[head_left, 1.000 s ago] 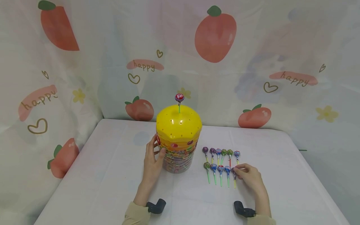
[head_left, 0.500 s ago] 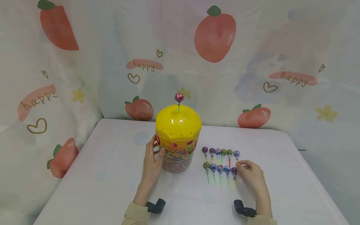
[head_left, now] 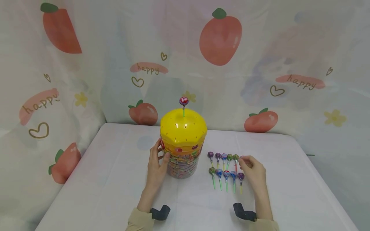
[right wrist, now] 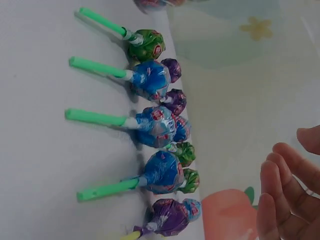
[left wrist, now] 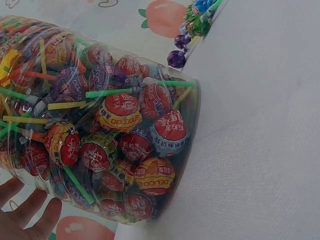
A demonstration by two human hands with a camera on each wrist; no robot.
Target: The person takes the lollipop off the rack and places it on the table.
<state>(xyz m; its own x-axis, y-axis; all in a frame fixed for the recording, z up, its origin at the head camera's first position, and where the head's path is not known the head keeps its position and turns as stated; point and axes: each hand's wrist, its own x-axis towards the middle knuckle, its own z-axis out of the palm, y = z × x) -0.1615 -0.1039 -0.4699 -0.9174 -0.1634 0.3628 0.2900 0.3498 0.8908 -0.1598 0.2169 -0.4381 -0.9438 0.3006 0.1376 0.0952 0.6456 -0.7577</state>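
The left hand [head_left: 156,168] rests against the left side of the lollipop jar [head_left: 183,146], its fingers curved round the clear wall and the thumb pressed to the front. The jar stands upright near the middle of the white table [head_left: 101,179]. It has a yellow domed lid [head_left: 183,128] pierced with small holes, and a single lollipop [head_left: 183,101] stands upright in one hole at the top. The left wrist view shows the jar's clear wall [left wrist: 125,145] packed with wrapped lollipops, with the fingertips [left wrist: 30,215] of the hand against it at the lower left.

To the right of the jar, loose lollipops lie on the table in two rows, a back row [head_left: 223,156] and a front row [head_left: 226,175], sticks pointing toward the person. The right hand [head_left: 252,173] sits at the right end of these rows, its fingers bent over the last place of the back row. It seems to pinch the lollipop there, though the hand hides the candy itself, so the grip cannot be confirmed. In the right wrist view the fingers [right wrist: 282,195] appear loosely curled beside the rows [right wrist: 157,130], with no candy seen between them.

Behind the table hangs a pale cloth backdrop [head_left: 86,64] printed with fruit, hearts and the word "happy".
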